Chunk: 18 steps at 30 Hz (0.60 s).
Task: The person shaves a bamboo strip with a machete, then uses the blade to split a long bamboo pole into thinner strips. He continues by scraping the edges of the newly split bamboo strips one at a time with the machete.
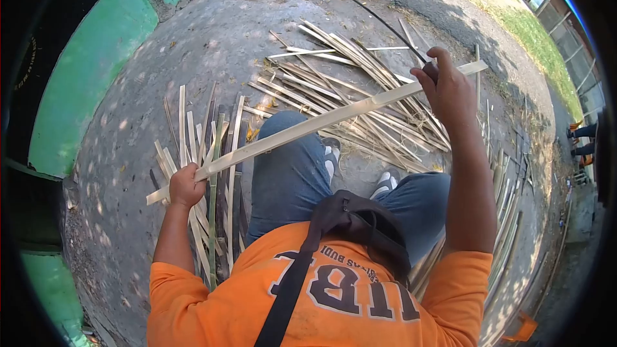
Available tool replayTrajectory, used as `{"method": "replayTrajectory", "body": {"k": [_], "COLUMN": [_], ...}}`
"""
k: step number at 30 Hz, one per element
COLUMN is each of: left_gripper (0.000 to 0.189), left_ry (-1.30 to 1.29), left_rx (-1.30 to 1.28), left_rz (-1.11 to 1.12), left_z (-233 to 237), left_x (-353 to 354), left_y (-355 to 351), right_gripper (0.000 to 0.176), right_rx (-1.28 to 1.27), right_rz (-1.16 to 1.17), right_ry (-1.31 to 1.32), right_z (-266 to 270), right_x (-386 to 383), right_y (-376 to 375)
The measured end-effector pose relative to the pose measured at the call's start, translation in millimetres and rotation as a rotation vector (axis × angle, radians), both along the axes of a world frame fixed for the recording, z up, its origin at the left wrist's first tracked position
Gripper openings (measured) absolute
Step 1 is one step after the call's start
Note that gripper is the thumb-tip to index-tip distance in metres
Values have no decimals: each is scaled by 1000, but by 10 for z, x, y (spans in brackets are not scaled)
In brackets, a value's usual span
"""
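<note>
A long, pale bamboo strip (321, 119) runs slantwise across my lap, rising from left to right. My left hand (186, 186) is closed around it near its lower left end. Raised at the upper right, my right hand (452, 95) wraps round the dark handle of a long-bladed knife (376, 17). The thin dark blade points up and to the left, away from me. The strip's upper end passes by the right hand; whether the palm touches it is hidden.
A loose pile of bamboo strips (360, 77) lies on the grey ground ahead. More strips (212, 212) lie by my left leg, and another bundle (508, 212) to the right. A green wall (96, 58) stands on the left. A person (583, 140) is at the far right.
</note>
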<state>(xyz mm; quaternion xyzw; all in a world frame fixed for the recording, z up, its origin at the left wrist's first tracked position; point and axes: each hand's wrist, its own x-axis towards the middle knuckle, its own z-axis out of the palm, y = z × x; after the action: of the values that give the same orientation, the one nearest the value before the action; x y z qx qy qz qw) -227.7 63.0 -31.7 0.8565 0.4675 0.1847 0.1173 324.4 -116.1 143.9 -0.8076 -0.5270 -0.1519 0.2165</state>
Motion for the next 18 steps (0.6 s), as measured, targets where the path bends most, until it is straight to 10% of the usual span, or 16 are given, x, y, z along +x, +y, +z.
{"method": "replayTrajectory", "body": {"k": [4,8,18], "left_gripper": [26,41,42], "left_ry": [8,24,3], "left_rx": [-153,-563,-551], "left_rz": [75,7,-103], "left_z": [212,602,866], "left_x": [473,1058,2033], "left_y": [-130,-290,-495], "right_gripper": [54,46,31], "right_rx": [188,-139,128], "right_rz": [-88,-233,-55], "right_ry": [28,306,281], "right_z": [392,507,-815], "right_x": [65,229,-26], "right_y": [-102,-273,-427]}}
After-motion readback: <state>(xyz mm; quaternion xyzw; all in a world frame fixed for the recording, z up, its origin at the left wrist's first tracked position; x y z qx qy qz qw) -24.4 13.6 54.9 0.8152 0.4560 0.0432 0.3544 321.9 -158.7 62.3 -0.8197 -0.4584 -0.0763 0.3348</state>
